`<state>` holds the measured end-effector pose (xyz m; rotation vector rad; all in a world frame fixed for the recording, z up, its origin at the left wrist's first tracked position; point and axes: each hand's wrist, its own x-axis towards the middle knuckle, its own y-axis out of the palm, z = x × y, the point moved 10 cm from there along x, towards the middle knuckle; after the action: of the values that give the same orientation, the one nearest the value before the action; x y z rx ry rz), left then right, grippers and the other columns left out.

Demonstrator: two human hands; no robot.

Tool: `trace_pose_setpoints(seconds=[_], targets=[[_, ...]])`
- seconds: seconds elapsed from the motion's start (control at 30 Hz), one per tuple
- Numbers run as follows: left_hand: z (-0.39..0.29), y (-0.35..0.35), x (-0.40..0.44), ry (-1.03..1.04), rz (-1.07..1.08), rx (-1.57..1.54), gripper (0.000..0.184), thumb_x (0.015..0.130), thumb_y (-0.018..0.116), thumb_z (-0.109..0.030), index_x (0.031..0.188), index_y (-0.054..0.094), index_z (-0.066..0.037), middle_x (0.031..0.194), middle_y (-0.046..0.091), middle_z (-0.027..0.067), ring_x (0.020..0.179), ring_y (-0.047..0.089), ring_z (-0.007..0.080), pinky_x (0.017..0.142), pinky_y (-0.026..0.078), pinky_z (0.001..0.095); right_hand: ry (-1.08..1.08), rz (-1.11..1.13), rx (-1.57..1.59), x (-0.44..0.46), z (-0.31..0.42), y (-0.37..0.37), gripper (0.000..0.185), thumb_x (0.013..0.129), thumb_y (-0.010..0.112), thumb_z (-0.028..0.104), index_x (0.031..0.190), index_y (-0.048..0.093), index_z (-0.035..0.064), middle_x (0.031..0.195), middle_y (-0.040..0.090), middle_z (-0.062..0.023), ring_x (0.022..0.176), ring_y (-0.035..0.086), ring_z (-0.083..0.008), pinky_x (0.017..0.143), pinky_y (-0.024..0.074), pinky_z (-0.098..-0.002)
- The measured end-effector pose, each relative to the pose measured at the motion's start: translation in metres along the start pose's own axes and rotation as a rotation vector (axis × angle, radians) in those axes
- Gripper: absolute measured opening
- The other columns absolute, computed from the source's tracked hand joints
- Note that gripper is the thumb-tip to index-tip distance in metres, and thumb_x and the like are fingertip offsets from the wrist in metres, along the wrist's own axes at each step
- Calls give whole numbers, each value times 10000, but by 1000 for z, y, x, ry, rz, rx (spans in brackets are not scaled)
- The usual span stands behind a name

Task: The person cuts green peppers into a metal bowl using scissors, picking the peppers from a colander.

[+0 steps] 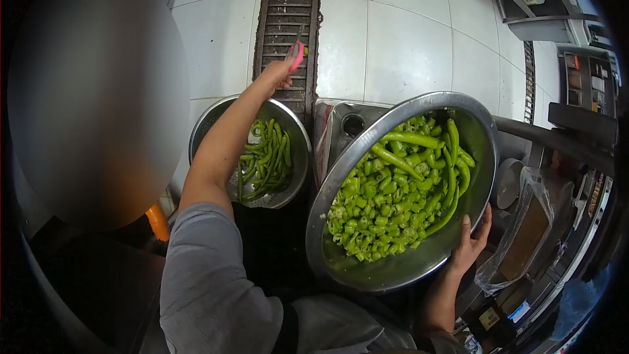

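My left hand is stretched forward over the floor drain, its fingers closed on a small pink-handled tool with a thin blade; I cannot tell whether it is a knife or scissors. My right hand grips the lower right rim of a large steel bowl, tilted toward me. Inside lie many chopped green pepper pieces, with several whole long green peppers on top and along the right side. Beneath my left forearm stands a second steel bowl with whole green peppers in it.
A slatted drain grate runs through the white tiled floor. A metal basin with a round drain hole sits behind the large bowl. A blurred grey shape covers the left. Shelving and a plastic-wrapped box are on the right.
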<state>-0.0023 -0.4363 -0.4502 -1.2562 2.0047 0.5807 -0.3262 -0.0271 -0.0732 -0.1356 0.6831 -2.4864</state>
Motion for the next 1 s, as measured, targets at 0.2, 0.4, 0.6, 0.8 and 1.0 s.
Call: trace_pose_setpoints(seconds=[0.2,0.4,0.6,0.8,1.0], targets=[[-2,-1,-49,-94,203,-225,474,845,584,-585,707,468,-147,602,406,-33,503,493,128,498,465,269,16,-5,52,-5,8,3,521,876,593,15,1356,396,-40,1334,472,-163,1176,483,-213,1003,361,-312],[-27,-15,-84,26,73,-195,340,879,610,-412,771,527,-101,636,448,-11,562,525,135,520,470,267,-122,-58,-91,5,23,-20,475,885,588,24,1328,432,-51,1304,503,-162,1153,508,-203,967,398,-311],[-233,62,-237,1002,29,151,417,784,711,-432,681,624,-37,684,536,38,625,537,133,544,422,303,-412,196,41,40,169,58,390,927,533,97,1271,483,-81,1183,587,-194,1042,595,-248,917,460,-348],[-299,153,-355,1512,43,310,482,729,755,-430,649,541,-5,708,487,137,644,543,253,581,447,336,-250,533,402,81,210,177,297,931,574,189,1109,579,-49,943,658,-122,835,628,-130,714,499,-243],[-284,112,-259,1412,463,-183,125,867,649,-126,862,682,-5,1004,637,129,847,617,123,661,493,247,-212,461,244,78,204,162,244,921,579,165,1037,589,-49,836,657,-125,622,635,-161,549,505,-234]])
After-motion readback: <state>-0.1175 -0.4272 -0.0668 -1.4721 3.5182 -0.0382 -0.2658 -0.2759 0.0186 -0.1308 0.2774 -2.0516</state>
